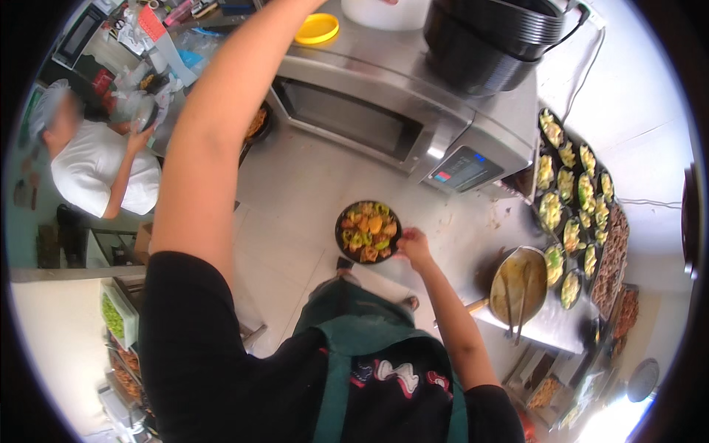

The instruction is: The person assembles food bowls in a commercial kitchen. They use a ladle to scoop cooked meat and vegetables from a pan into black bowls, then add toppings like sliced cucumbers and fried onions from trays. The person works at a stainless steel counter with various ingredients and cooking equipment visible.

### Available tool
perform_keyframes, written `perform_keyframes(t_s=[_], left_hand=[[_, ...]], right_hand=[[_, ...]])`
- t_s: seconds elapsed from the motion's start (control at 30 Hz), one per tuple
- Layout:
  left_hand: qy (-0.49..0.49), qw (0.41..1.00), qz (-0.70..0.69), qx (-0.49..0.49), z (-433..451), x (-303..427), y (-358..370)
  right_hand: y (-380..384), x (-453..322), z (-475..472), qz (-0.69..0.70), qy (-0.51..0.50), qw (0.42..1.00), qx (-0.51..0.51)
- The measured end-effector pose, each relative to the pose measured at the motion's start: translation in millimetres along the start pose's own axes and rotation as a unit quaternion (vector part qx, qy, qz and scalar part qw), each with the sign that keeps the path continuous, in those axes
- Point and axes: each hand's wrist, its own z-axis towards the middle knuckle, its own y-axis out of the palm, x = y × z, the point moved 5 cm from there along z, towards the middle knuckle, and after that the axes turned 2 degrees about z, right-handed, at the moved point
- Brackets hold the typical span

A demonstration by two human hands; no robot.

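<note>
A round black bowl point(339, 243) of cooked food, with browned chunks, green pepper pieces and orange slices, is held at its right rim by my right hand point(412, 246). The bowl is in front of my apron, near the edge of the steel counter point(310, 166). My left arm reaches up past the top edge, so its hand is out of view. Close to where that arm leaves the picture are a yellow lid point(317, 29) and a white tub point(382, 15), both on top of a steel microwave oven point(354, 111). A small pinkish patch at the tub's top is too cut off to identify.
Black stacked containers point(482, 50) stand on the microwave. On the right are several filled black bowls point(570, 235), a pan of sauce point(518, 285) with utensils in it, and a tray of brown food point(612, 260). A person point(105, 160) works at the left.
</note>
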Motion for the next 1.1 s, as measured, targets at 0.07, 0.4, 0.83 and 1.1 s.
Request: perform_keyframes(t_s=[0.07,0.4,0.83,1.1], left_hand=[[0.039,0.998,-0.030,-0.046,9,11,-8],[0.078,0.953,-0.018,0.291,-86,22,-81],[-0.468,0.779,-0.405,0.099,-395,90,292],[-0.486,0.666,-0.552,0.128,-435,87,353]], right_hand=[[19,0,4,0.014,-0.007,1.000,0.013],[72,-34,-12,0.038,-0.047,0.995,0.083],[86,-54,17,-0.158,-0.265,0.926,0.216],[127,-43,25,-0.227,-0.330,0.895,0.196]])
